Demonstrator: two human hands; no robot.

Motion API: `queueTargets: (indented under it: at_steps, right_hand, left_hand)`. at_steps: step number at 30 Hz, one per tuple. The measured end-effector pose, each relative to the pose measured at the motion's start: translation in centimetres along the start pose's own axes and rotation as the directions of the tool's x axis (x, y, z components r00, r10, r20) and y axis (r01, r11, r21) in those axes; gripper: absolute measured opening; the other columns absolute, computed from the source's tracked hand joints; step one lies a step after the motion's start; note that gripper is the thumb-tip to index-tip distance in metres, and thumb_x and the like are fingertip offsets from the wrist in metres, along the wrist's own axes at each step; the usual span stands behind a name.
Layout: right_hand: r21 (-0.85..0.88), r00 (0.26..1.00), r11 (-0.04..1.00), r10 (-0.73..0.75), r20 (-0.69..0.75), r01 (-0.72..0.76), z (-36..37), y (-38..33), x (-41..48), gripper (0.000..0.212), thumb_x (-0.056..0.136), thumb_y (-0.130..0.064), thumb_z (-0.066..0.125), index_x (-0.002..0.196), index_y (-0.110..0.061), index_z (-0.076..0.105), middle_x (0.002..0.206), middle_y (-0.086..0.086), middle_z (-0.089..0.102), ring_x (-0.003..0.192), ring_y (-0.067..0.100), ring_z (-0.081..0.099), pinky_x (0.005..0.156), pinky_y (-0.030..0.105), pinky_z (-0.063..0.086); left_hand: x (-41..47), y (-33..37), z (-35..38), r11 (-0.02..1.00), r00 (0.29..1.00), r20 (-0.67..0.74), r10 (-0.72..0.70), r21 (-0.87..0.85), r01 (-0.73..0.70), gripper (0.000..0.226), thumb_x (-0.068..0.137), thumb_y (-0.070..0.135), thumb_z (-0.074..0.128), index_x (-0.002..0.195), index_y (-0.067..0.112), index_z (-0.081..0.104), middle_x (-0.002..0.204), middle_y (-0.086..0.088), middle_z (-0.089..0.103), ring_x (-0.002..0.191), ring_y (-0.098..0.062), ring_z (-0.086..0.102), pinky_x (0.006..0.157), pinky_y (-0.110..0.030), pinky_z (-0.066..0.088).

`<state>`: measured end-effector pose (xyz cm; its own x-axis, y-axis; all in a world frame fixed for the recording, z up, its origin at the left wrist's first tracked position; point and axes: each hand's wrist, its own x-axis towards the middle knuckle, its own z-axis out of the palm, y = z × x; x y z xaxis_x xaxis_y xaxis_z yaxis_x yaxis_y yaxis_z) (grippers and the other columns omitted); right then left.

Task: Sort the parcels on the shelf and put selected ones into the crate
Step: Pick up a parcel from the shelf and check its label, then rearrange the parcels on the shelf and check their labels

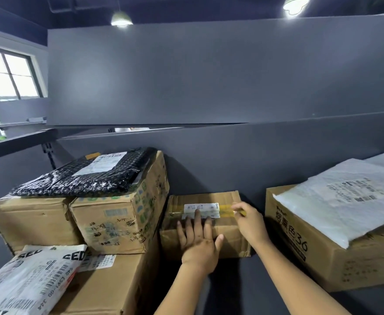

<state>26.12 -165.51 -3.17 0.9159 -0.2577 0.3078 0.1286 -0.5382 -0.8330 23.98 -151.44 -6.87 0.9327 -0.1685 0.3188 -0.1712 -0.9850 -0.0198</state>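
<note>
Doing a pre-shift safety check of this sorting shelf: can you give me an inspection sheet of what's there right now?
Surface: dark grey shelf, parcels along its back.
Job's things: small taped box with a label, centre; stacked boxes left, black bubble mailer on top, lettered mailer in front; printed box right, under a white mailer; crate not in view.
Clutter: nothing seen.
Hands: left hand flat on the small taped box; right hand at its right top, fingers curled, grip unclear.
Cables: nothing seen.
Surroundings: grey wall, window left, ceiling lamps.
</note>
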Motion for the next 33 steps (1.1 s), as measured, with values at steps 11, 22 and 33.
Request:
queueTargets:
  at_steps: [11,22,33]
  right_hand:
    - [-0.383,0.866,0.914,-0.298,-0.402,0.137,-12.3,-2.7,-4.6,0.051,0.087,-0.027,0.063,0.135,-0.016,0.048,0.147,0.004,0.04,0.138,0.026,0.031,0.111,0.039,0.027]
    - [0.218,0.667,0.843,0.525,-0.528,-0.492,-19.4,3.4,-3.8,0.079,0.078,-0.025,0.071,0.136,-0.02,0.019,0.139,0.016,0.026,0.105,0.033,0.046,0.087,0.044,0.047]
    - [0.711,0.847,0.698,0.424,-0.32,-0.081,-22.3,-0.6,-7.5,0.031,0.09,0.005,0.052,0.117,-0.008,0.059,0.107,0.01,0.063,0.083,0.021,0.06,0.062,0.029,0.047]
  left_hand:
    - [-1.1,1.1,-2.4,0.998,0.994,0.098,-0.037,-0.043,0.042,0.07,0.088,0.055,0.024,0.122,0.008,0.062,0.13,-0.025,0.055,0.12,-0.048,0.051,0.109,-0.046,-0.012]
    - [-1.7,0.7,-2.6,0.994,0.993,0.096,-0.065,-0.084,0.073,0.085,0.083,0.066,0.0,0.151,0.018,0.017,0.157,-0.012,0.016,0.146,-0.035,0.007,0.115,-0.054,-0.007]
    - [-1.5,0.7,-6.5,0.955,0.951,0.304,-0.053,-0.263,0.137,0.086,0.091,0.066,0.029,0.151,0.01,0.002,0.161,-0.012,-0.001,0.148,-0.03,-0.008,0.114,-0.052,-0.014]
